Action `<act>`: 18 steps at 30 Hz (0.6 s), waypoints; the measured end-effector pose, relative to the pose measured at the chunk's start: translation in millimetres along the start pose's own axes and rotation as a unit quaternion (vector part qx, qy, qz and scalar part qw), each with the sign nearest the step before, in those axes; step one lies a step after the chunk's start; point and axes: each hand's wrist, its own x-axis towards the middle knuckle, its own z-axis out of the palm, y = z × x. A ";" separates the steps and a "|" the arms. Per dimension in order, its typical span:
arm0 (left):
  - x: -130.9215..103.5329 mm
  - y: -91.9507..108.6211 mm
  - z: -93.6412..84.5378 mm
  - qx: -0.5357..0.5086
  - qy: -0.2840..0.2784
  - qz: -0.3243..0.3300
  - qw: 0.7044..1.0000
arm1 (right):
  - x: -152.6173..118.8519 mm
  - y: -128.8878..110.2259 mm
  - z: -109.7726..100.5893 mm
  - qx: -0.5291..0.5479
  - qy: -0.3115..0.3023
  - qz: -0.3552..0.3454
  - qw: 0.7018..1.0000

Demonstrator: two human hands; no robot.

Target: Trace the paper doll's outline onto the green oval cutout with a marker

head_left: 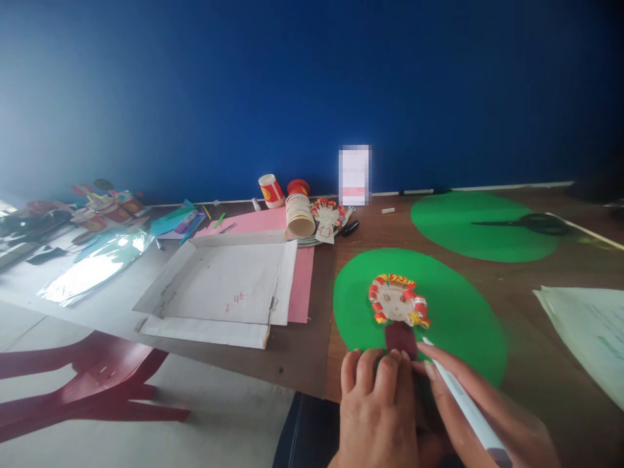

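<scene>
A green paper circle (463, 312) lies at the table's front edge. On it rests a lion-like face (394, 303) cut from a paper cup, with a curled red and yellow fringe. Just below the face is a dark maroon paper piece (400, 337). My left hand (377, 390) presses its bent fingers on the lower part of this piece, which they partly hide. My right hand (472, 390) grips a white marker (461, 393), slanting up-left, with its upper end beside the maroon piece. Part of the right hand's fingers touch the paper there.
Scissors (531, 223) lie on a second green circle (443, 224). A white box lid (219, 279) sits on pink paper (301, 286). Behind stand paper cups (272, 191) and a paper-cup figure (327, 221). A red chair (97, 383) is at left, papers (580, 331) at right.
</scene>
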 end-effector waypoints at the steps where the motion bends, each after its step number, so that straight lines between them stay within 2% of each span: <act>1: -0.2 0.2 0.2 0.001 0.002 -0.001 1.000 | 0.9 -0.3 -0.6 0.000 -0.002 0.000 1.000; 5: 0.5 1.5 -0.2 0.000 0.006 -0.008 1.000 | 0.9 -0.3 -1.9 -0.006 -0.014 -0.029 0.999; 18: 0.4 0.2 -0.4 0.012 -0.001 -0.001 1.000 | 8.2 -6.5 -6.0 -0.032 -0.015 -0.035 0.999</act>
